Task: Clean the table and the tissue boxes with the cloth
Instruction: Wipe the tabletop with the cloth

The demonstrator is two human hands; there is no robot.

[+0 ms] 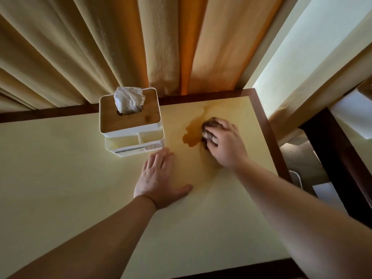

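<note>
Forearms reach in from the near edge, mine, both bare. My left hand (161, 178) lies flat on the surface (60, 178), palm down, fingers straight and together, thumb spread out to the right; it holds nothing. Its fingertips point toward the tissue box (130, 121) and stop just short of the box's near corner.

Farther out and to the right, my right hand (223, 143) presses down on the cloth (209, 123), a dark bunched wad that shows only past my fingertips and between my fingers, which curl over it. The cloth sits on the surface near its far right corner, at the right edge of a wet amber patch (191, 135) that spreads to the left of it and back toward the far rim.

The tissue box stands upright to the left of that patch, apart from the cloth. It is white with a wooden lid, a crumpled white tissue (128, 99) rising from the slot, and open compartments along its near side above a label I cannot read.

Behind the surface's dark wooden border (201, 96) hang cream and orange curtains (141, 47).
</note>
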